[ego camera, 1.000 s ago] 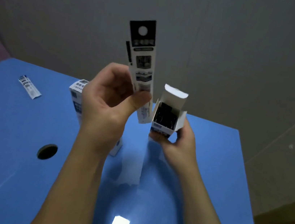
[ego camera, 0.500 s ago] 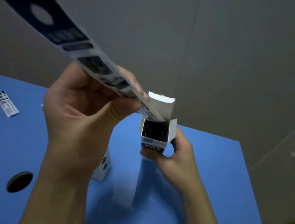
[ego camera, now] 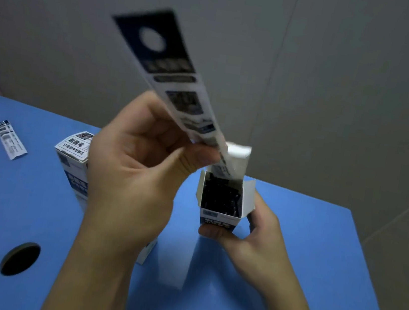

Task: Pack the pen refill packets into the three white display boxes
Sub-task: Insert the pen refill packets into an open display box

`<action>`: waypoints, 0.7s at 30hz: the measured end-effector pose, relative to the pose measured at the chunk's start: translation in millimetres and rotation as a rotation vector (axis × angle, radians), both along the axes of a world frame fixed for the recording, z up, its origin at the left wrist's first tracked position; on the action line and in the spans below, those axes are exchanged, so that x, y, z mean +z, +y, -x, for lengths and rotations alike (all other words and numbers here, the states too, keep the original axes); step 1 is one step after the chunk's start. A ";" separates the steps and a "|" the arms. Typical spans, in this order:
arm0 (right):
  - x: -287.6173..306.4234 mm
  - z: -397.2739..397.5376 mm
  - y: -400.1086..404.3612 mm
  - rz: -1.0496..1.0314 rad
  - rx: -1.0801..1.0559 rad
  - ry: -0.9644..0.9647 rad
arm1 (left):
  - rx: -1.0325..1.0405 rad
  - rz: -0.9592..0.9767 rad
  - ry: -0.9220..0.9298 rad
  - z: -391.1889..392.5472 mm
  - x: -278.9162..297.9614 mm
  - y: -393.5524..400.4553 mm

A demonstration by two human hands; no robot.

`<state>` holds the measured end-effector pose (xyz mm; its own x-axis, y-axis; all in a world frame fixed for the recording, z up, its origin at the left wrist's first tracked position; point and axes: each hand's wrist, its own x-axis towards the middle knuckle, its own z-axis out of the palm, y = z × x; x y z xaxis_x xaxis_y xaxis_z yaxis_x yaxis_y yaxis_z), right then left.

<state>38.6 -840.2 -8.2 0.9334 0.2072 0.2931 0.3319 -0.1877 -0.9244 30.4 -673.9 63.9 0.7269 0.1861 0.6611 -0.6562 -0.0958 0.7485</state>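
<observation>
Pinching a long refill packet [ego camera: 181,91] near its lower end, the left hand [ego camera: 138,171] tilts it so its long axis runs from the upper left of the frame down to the open box [ego camera: 223,202] at centre right. The packet's tip sits at the box mouth, against the raised flap. The right hand [ego camera: 252,235] grips that box from below. A second box [ego camera: 73,162] stands behind the left hand, and a loose packet [ego camera: 9,139] lies far left.

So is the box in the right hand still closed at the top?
No, the box gripped by the right hand has its top flap up, and the left hand feeds a packet in.
</observation>
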 end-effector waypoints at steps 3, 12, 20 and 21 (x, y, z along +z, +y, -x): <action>0.5 0.0 1.6 0.003 0.005 0.003 | -0.107 0.010 -0.006 3.8 4.5 -4.1; 3.0 1.1 -0.5 -0.014 -0.018 -0.005 | 0.016 -0.491 0.224 1.3 0.2 -1.5; 2.9 2.1 0.3 -0.015 -0.030 -0.024 | 0.128 -0.632 0.199 4.5 -0.2 -7.5; 3.0 2.2 -0.3 -0.019 -0.032 -0.022 | 0.122 -0.665 0.196 5.6 0.6 -7.1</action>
<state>36.4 -840.4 -5.2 0.9327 0.1716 0.3173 0.3465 -0.1811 -0.9204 24.9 -680.9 64.5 0.8440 -0.1240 0.5218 -0.4704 -0.6385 0.6092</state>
